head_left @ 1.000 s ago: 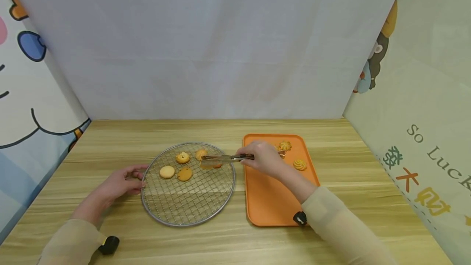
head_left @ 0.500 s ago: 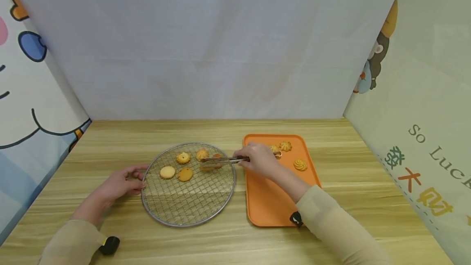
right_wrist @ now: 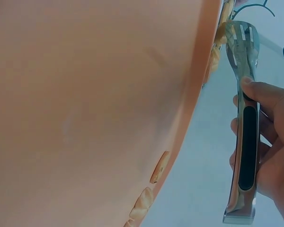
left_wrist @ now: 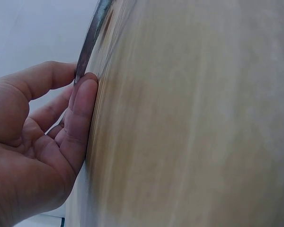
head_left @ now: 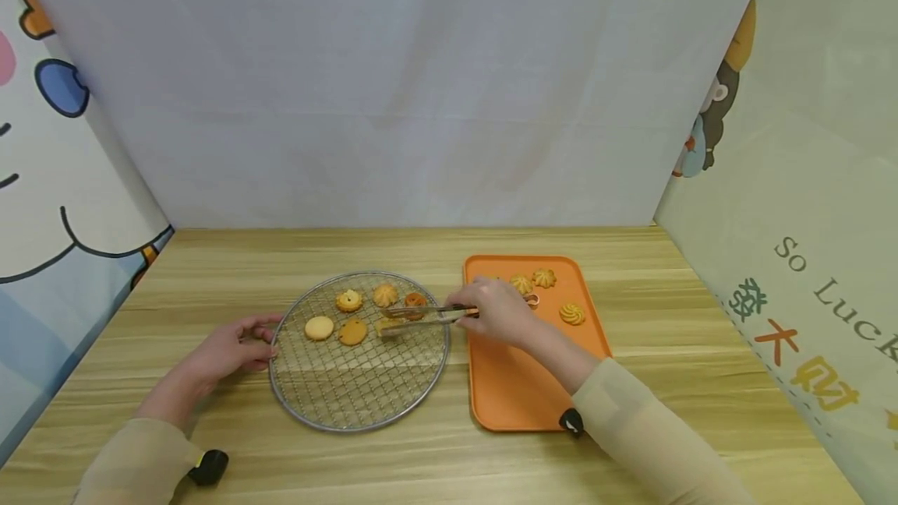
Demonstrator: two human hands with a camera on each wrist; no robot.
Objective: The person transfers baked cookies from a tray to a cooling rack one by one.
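In the head view my left hand [head_left: 228, 349] holds the left edge of a round wire rack [head_left: 358, 388]. In the left wrist view, thumb and fingers pinch its metal rim [left_wrist: 87, 52]. Gripped in my right hand [head_left: 500, 310] is a pair of metal tongs [right_wrist: 247, 146] with dark grips. The tongs' arms reach left over the rack, their tips parted. On the rack lie a round cookie [head_left: 319, 328], a brown cookie [head_left: 353, 331], a tart-like cookie [head_left: 348, 301], a ridged cookie [head_left: 385, 294] and a red-brown-centred cookie [head_left: 415, 300]. A yellowish piece [head_left: 382, 326] at the lower tip is partly hidden.
To the right of the rack lies an orange tray [head_left: 519, 388], partly under my right hand and forearm. It bears a swirled cookie [head_left: 571, 313] and ridged cookies [head_left: 543, 278] at its far end. A wooden table [head_left: 351, 466] carries everything, with a pale cloth [head_left: 414, 100] behind it.
The tongs' arms have spread apart, the lower one coming nearer to me. The red-brown-centred cookie, mostly covered before, now shows behind them. My left hand has stayed on the rim.
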